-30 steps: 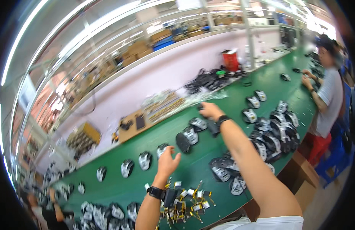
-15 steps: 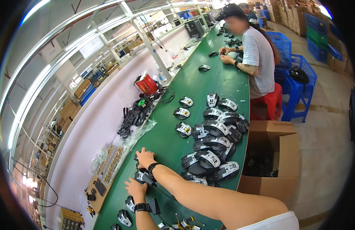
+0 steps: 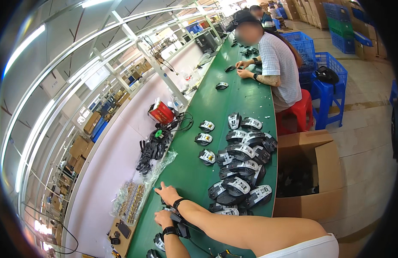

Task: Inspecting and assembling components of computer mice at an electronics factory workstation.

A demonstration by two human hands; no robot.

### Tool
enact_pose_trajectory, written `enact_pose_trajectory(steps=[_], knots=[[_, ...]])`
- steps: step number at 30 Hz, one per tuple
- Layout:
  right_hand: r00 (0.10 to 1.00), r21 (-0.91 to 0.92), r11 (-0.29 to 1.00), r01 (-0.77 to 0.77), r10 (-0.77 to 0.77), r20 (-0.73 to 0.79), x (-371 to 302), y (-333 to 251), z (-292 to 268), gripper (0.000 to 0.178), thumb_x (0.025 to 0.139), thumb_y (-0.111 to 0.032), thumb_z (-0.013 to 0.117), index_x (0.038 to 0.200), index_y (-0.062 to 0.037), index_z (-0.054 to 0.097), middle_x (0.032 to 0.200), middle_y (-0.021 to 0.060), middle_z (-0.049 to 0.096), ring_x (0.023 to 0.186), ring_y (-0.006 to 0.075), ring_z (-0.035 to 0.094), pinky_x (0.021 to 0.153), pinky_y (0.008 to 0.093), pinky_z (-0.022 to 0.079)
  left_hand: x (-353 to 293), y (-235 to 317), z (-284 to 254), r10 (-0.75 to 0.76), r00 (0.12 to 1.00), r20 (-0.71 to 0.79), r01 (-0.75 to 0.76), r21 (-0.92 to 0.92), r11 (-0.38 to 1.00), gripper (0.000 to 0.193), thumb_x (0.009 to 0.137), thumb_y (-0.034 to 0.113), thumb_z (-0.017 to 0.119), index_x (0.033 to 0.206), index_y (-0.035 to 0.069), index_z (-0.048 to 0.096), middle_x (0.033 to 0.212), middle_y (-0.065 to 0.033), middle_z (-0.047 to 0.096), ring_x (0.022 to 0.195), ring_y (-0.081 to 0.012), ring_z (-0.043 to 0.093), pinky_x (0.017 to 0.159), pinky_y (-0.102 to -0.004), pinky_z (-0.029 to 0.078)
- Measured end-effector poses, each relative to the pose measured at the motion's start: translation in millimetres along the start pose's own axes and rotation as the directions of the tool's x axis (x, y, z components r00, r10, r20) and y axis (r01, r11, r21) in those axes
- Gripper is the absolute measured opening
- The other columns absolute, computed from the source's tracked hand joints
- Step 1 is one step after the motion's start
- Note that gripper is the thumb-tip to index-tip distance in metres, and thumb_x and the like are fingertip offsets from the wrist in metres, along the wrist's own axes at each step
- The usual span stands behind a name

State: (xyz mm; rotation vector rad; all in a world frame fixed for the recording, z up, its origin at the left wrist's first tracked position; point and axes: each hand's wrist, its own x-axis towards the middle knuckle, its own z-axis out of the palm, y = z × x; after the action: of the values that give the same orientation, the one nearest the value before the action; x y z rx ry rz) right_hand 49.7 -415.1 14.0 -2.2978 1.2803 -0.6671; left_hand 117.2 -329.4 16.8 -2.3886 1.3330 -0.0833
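Near the bench's left side, my right hand (image 3: 168,194) reaches forward with its fingers bent around a small dark piece, mostly hidden. Just behind it, my left hand (image 3: 163,218) closes on a partly assembled computer mouse (image 3: 169,209), of which only a grey-white bit shows between the hands. Black bands circle both wrists, and a black block (image 3: 180,228) with a cable sits by them. More open-topped mice, such as this one (image 3: 159,241), lie beside my left forearm. Right of my hands is a large pile of black and white mice (image 3: 242,151).
Three mice, one here (image 3: 206,157), line the green bench (image 3: 194,176). Along its left edge lie a clear bag of gold-coloured parts (image 3: 131,198), black cables (image 3: 151,155) and a phone (image 3: 123,229). An open carton (image 3: 308,206) stands right; a co-worker (image 3: 278,60) sits farther up.
The view has shifted, so the bench appears slightly lower and turned. My left hand's spread fingers have curled in at the mouse, and both hands are closer together.
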Motion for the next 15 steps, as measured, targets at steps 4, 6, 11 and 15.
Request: enact_pose_trajectory(steps=[4,6,11,15], knots=[[0.997,0.031,0.996,0.080,-0.079,-0.010,-14,-30,-11,0.072,0.067,0.001,0.074,0.129,-0.0239,0.048,0.135,0.0189,0.038,0.099,0.0472,0.060,0.080,0.0449,0.056,28,-44,32,-0.021,1.000,0.020,0.023,-0.086,0.996,0.055,0.083,0.051,0.058,0.116,0.008,0.066,0.124,-0.0145,0.058,0.113,-0.0332,0.059,0.069,-0.0501,0.058],[0.998,0.036,0.998,0.059,-0.059,-0.010,-12,-19,-21,0.066,0.067,0.000,0.075,0.125,-0.0212,0.051,0.129,0.0188,0.043,0.100,0.0439,0.061,0.079,0.0454,0.056,41,-49,50,0.123,0.992,0.028,-0.121,-0.068,0.990,0.062,0.076,0.052,0.063,0.120,0.008,0.062,0.128,-0.0162,0.056,0.110,-0.0368,0.061,0.077,-0.0487,0.056],[0.987,-0.054,0.993,0.107,-0.100,0.122,-7,-19,-34,0.063,0.063,-0.010,0.081,0.119,-0.0163,0.053,0.121,0.0198,0.050,0.106,0.0356,0.061,0.078,0.0445,0.056,-36,-38,-2,0.150,0.988,-0.042,-0.155,-0.154,0.976,0.072,0.069,0.047,0.071,0.126,0.008,0.051,0.124,-0.0161,0.057,0.107,-0.0388,0.061,0.090,-0.0426,0.050],[0.987,0.048,0.988,0.144,-0.147,0.064,-17,-22,-23,0.075,0.060,-0.010,0.082,0.128,-0.0175,0.049,0.123,0.0225,0.049,0.104,0.0389,0.061,0.082,0.0443,0.055,-47,-30,27,0.003,0.978,-0.206,-0.030,-0.127,0.991,0.057,0.075,0.037,0.066,0.120,0.005,0.052,0.120,-0.0143,0.058,0.104,-0.0360,0.061,0.086,-0.0448,0.051]])
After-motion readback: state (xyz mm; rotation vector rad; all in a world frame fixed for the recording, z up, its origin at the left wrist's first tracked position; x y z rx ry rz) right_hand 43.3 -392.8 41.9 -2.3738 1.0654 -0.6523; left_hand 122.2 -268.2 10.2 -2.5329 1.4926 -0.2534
